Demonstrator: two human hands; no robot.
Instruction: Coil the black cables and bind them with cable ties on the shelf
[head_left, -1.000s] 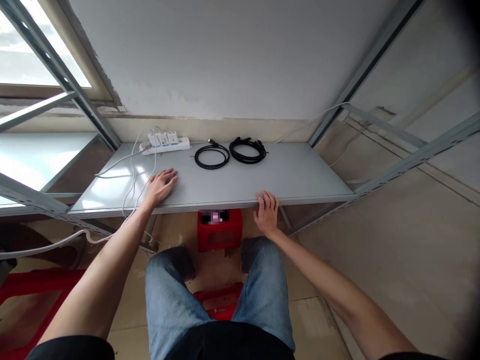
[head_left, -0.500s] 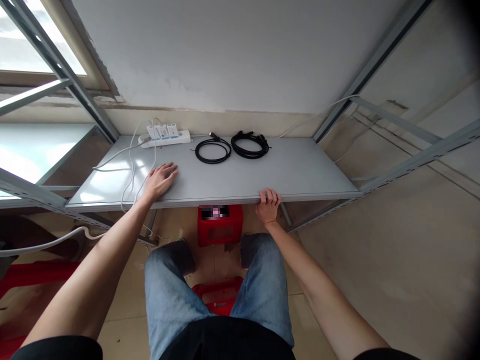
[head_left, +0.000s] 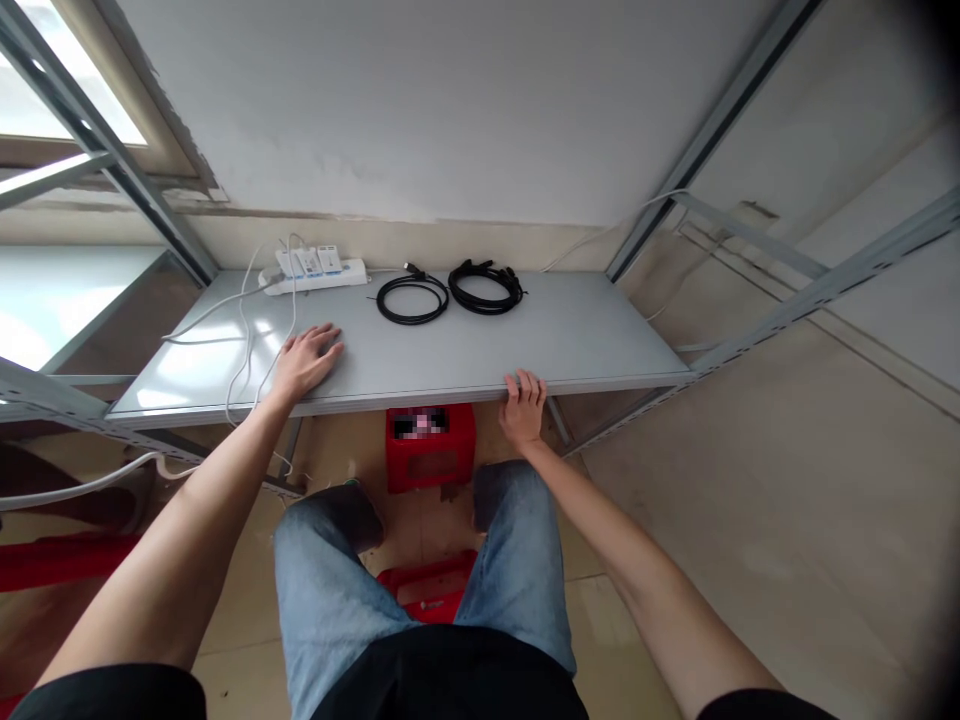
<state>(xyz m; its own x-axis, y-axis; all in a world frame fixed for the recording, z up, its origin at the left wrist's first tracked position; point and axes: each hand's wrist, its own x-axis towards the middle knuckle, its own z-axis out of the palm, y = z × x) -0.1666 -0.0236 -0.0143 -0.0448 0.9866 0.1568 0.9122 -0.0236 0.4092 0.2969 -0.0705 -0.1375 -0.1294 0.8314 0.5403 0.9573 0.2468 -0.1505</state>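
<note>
My left hand (head_left: pixel 306 362) lies flat, palm down, on the left part of a grey metal shelf (head_left: pixel 420 365), its fingers spread and nothing in them. White cords pass beside its wrist. Over the shelf's front edge, my right hand (head_left: pixel 523 408) has its fingers curled, holding the edge; the thumb is mostly hidden. Two coiled black cables sit toward the back, beyond both hands: a thinner coil (head_left: pixel 412 321) on the left and a thicker coil (head_left: pixel 484 307) on the right. Neither hand touches them.
A white power strip (head_left: pixel 349 277) with several chargers plugged in stands at the back left. Slotted metal posts (head_left: pixel 697 150) frame both shelf ends. Under the shelf is a red stool (head_left: pixel 431 470), and another red seat (head_left: pixel 431 597) shows between my legs. A wall rises behind.
The view has shifted slightly, so everything appears a little farther left. Both hands keep their places on the shelf, and the cables have not moved.
</note>
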